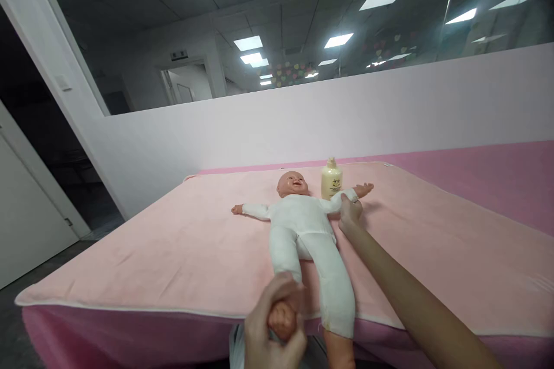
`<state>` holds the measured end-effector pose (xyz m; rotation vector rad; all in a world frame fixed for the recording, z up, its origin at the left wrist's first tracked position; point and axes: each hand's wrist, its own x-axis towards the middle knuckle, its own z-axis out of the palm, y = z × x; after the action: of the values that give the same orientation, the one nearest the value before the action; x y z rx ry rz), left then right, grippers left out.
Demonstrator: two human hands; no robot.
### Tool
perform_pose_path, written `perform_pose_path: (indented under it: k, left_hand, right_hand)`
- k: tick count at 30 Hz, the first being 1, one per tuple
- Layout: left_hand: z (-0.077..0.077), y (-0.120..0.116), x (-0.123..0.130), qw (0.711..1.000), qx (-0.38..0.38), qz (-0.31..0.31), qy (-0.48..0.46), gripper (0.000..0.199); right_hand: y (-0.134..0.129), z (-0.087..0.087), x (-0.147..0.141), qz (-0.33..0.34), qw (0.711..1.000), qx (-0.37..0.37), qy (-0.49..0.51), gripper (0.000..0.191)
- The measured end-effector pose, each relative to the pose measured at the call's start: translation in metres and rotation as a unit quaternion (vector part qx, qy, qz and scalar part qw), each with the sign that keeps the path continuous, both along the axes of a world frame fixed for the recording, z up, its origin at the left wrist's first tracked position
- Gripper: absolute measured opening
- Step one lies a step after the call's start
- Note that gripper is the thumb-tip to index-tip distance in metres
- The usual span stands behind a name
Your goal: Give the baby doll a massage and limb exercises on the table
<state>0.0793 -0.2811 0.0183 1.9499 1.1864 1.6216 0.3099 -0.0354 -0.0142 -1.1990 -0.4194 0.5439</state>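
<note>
A baby doll [303, 214] with a white cloth body lies on its back on a pink blanket [182, 242], its head away from me and its legs over the near edge. My left hand [272, 323] is wrapped round the doll's foot on the left of the view. My right hand [350, 211] grips the sleeve of the doll's arm on the right, near the wrist, and that arm is stretched out sideways. Behind this arm stands a pale yellow pump bottle [331, 179]. The doll's other arm lies out to the left.
Beyond the blanket runs a white wall [259, 127] with a large window above it. Pink cloth [497, 179] shows at the right and hangs at the near edge. A white door [30, 207] is at the far left.
</note>
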Motion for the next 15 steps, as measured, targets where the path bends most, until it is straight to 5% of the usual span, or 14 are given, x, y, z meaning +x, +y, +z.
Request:
perform_pose_path:
  k: [3,6,11,13,15]
  left_hand:
    - [-0.006,-0.015,0.008,0.999,0.034,-0.005,0.01,0.038]
    - [0.01,0.003,0.007,1.0,0.022,-0.01,0.011,0.032]
    - [0.038,0.069,-0.003,0.996,-0.068,-0.051,0.024,0.031]
    - [0.039,0.079,-0.007,0.996,-0.071,-0.052,0.031,0.028]
    - [0.034,0.069,-0.01,0.996,-0.07,-0.042,0.022,0.03]
  right_hand:
    - [-0.002,0.0,0.0,-0.011,1.0,-0.015,-0.009,0.052]
    - [-0.008,0.006,-0.009,0.023,0.983,0.058,-0.171,0.047]
    - [-0.018,0.011,-0.024,0.2,0.855,0.146,-0.456,0.05]
    - [-0.017,0.009,-0.024,0.199,0.865,0.139,-0.438,0.05]
    - [-0.012,0.006,-0.021,0.149,0.916,0.123,-0.351,0.049]
